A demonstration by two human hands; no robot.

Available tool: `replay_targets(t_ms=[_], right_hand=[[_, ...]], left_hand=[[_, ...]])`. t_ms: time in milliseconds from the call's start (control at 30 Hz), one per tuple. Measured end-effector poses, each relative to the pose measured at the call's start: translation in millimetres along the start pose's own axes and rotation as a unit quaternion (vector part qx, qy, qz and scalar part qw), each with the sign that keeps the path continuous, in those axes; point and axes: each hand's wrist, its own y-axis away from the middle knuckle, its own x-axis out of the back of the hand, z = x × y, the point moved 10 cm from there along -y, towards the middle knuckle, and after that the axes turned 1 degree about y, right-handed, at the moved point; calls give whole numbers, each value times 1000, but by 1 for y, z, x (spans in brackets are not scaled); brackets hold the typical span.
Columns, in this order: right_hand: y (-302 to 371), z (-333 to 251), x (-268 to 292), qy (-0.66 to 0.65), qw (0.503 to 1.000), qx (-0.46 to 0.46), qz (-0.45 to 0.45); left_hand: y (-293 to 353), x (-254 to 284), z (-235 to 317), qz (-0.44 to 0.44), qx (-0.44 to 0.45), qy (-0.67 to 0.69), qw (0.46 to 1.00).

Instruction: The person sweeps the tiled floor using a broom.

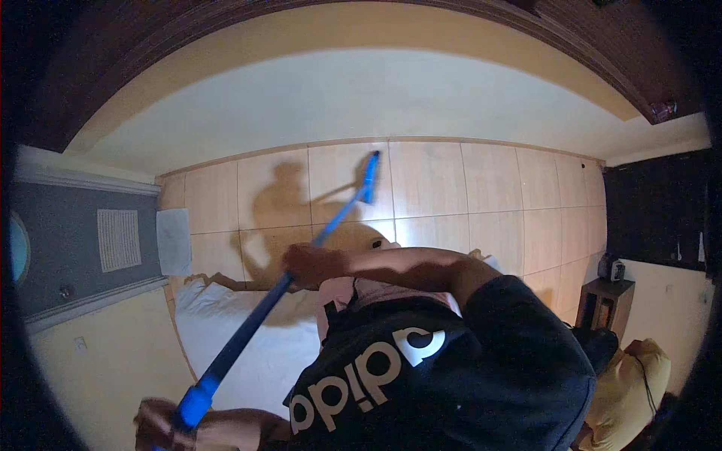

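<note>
A long blue pole (244,332) slants from the lower left up to the middle of the view. At its far end is a narrow blue head (369,180) on the tiles near the far wall; blur hides whether it is a broom or a squeegee. My right hand (308,264) is closed round the middle of the pole, its forearm reaching across my body. Down at the lower left, my left hand (159,423) grips the pole's near end, beside a brighter blue collar. This hand is somewhat blurred.
Light tiled floor (429,180) runs up to a pale wall (361,98). A white-covered bed or mattress (248,338) lies at the near left. On the left is a grey door (75,233) with a vent. A small dark cabinet (604,301) and a yellow bag-like bundle (628,387) stand at right.
</note>
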Motion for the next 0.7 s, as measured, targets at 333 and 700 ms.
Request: replay_targets(t_ms=[333,700], right_hand=[[-138,-62,-9,-91,977,100,165],[-129,-38,-46,-118,993,-12,24]], left_hand=[[-46,-98,-16,-367,33,-191,910],[-35,17,54,-80,-36,-356,930]])
